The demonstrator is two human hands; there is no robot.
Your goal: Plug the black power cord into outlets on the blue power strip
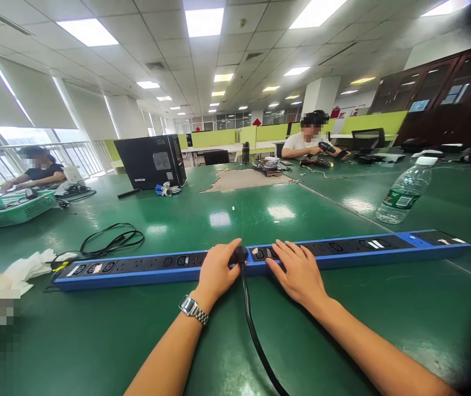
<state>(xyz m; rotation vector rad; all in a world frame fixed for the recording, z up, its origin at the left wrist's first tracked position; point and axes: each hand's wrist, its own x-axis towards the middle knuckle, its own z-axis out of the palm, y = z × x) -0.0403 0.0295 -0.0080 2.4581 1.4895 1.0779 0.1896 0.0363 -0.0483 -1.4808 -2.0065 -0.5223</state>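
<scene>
A long blue and black power strip (321,257) with several sockets lies across the green table in front of me. Near its middle, my left hand (217,267) is closed around a black plug (241,254) at the sockets. From that plug a thick black cord (251,324) runs down toward me. My right hand (297,269) rests on the strip just right of the plug, fingers spread out and touching its top. How deep the plug sits in the socket is hidden by my left hand.
Behind the strip's left part lies a coiled black cable (114,240). A water bottle (404,192) stands at the right, and a black computer case (153,162) at the back left. A green basket (16,212) sits far left. Two people sit across the table, one holding a drill (326,147).
</scene>
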